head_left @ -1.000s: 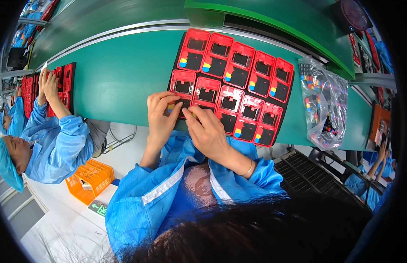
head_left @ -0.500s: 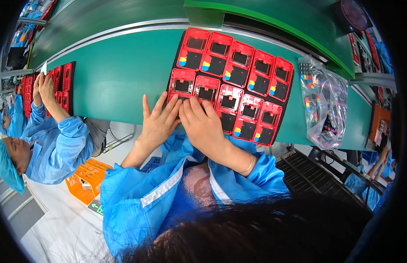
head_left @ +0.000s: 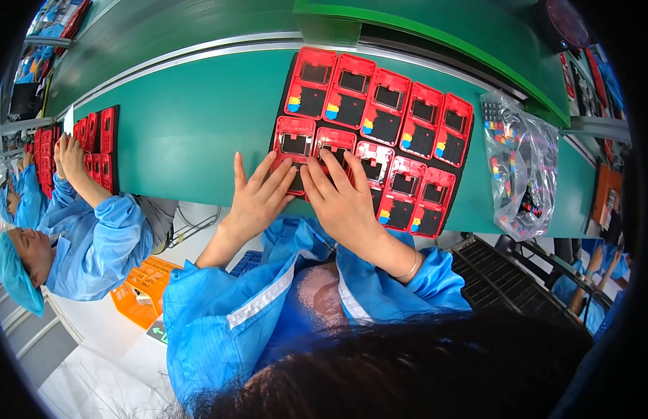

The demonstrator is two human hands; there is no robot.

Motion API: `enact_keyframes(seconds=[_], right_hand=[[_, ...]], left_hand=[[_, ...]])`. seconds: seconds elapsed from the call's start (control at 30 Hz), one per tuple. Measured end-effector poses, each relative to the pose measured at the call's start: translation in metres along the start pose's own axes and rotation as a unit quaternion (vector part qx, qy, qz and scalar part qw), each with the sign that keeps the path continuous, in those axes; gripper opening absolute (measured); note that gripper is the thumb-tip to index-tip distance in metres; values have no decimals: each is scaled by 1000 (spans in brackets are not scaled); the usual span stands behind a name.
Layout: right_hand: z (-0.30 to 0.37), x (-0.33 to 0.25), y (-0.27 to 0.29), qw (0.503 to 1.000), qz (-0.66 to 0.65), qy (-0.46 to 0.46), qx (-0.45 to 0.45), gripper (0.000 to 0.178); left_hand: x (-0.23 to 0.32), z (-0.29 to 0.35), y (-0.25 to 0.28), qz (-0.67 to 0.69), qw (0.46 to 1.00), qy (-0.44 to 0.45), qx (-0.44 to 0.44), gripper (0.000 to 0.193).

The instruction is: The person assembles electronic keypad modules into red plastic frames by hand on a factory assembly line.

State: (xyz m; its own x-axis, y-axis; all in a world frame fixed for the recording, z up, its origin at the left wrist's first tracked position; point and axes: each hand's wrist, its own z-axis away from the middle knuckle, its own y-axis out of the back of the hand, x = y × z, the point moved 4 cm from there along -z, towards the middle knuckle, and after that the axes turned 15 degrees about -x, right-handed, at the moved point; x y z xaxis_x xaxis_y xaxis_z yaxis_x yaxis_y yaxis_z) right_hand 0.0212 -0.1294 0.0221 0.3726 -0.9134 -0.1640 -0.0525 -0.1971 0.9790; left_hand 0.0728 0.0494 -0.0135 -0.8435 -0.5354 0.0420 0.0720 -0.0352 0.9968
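Two rows of red plastic device housings [head_left: 388, 98] lie on a black tray [head_left: 287, 96], each with a dark window and most showing a black keypad piece with yellow and blue keys. My left hand [head_left: 256, 201] rests with spread fingers at the near-left housing [head_left: 294, 127], its fingertips over the lower part. On the neighbouring housing [head_left: 336, 136], my right hand [head_left: 346, 211] lays its stretched fingers, covering most of it. The keypads under both hands are largely hidden. Neither hand visibly holds anything.
A clear plastic bag [head_left: 523, 164] of colourful keypad pieces lies right of the tray on the green table [head_left: 184, 126]. At left, a co-worker [head_left: 93, 237] in blue handles more red housings [head_left: 100, 140]. An orange crate [head_left: 144, 290] stands on the floor.
My right hand has shifted right, fingers spreading from the gap between the two near-left housings onto the second one. My left hand stays at the first. The whole view has moved slightly.
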Motion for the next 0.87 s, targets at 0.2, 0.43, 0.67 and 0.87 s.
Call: enact_keyframes(seconds=[0.2, 0.43, 0.67, 0.87], right_hand=[[-6, -5, 10, 996, 73, 45, -30, 43], [-10, -8, 5, 993, 67, 88, -49, 45], [-9, -3, 5, 995, 20, 61, -78, 49], [-16, -8, 13, 977, 125, 100, -143, 55]], left_hand=[[0, -2, 5, -24, 1000, -9, -14, 58], [-2, -1, 5, -34, 998, -28, -37, 64], [-6, -2, 3, 41, 997, -42, -49, 69], [-7, -4, 2, 11, 998, -50, -22, 67]])
